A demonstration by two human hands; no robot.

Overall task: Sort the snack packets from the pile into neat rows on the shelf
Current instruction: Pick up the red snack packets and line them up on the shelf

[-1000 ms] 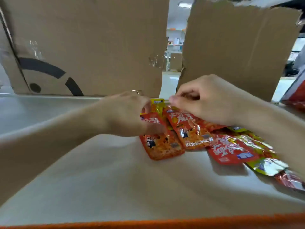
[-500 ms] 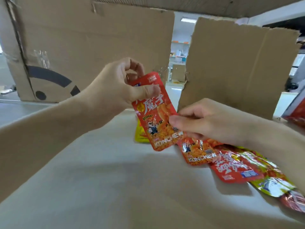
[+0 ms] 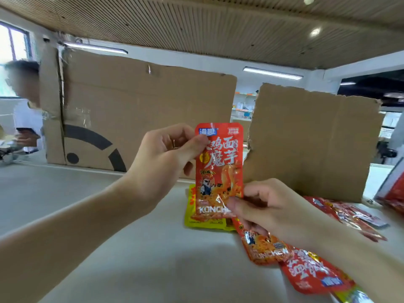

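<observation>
Nearest: pale shelf [image 3: 140, 270], left and centre of its surface open, free room for moving on that side. Its front edge lay out of view.

Lower right: the pile [image 3: 310, 274] of red foil packets, overlapping, ran out past the frame's bottom and right edges. How many it held could not be made out. One yellow-green packet corner showed at the bottom edge, cut off.

Mid: right hand [image 3: 269, 211] sat above the pile, thumb on the lower right corner of a red packet [image 3: 220, 162], fingers [image 3: 253, 191] curled. The grip looked like a pinch, but the contact behind the foil was hidden.

Left hand [image 3: 161, 162] pinched the same packet's upper left edge between thumb and curled fingers. The packet was upright, face toward me, lifted clear of the shelf, "KONCHEW" partly covered by the right thumb.

Directly behind it: a yellow packet [image 3: 191, 215] lay flat on the shelf, mostly hidden by the red one.

Further right: more red packets [image 3: 349, 215] lay spread toward the back.

Back: two cardboard sheets stood on the shelf's far edge, a large one [image 3: 142, 110] at left with black curved marks, a torn one [image 3: 310, 138] at right, with a narrow gap between them.

Right edge: a red box [image 3: 391, 189], cut off.

Far left: another person [image 3: 24, 101], blurred.

Overhead: a slatted underside [image 3: 218, 22].
</observation>
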